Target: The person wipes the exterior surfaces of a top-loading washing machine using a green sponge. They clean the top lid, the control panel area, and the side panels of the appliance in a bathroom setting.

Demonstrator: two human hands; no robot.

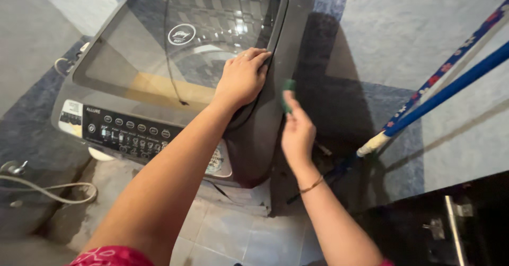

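Left hand [243, 78] lies flat on the washing machine [254, 139] lid's [159, 49] edge, fingers together, not gripping. Right hand [298, 133], just beside it, pinches a green scrubber [287, 94] against the machine's side. Mop handles [440, 94] lean further right.

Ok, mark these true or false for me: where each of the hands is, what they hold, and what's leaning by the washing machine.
1. The left hand rests on the washing machine's glass lid. True.
2. The right hand holds a green scrub pad. True.
3. The lid is fully raised. False: it lies down over the drum.
4. Two blue poles lean at the right. True.
5. The right wrist is bare. False: it wears a thin bangle.
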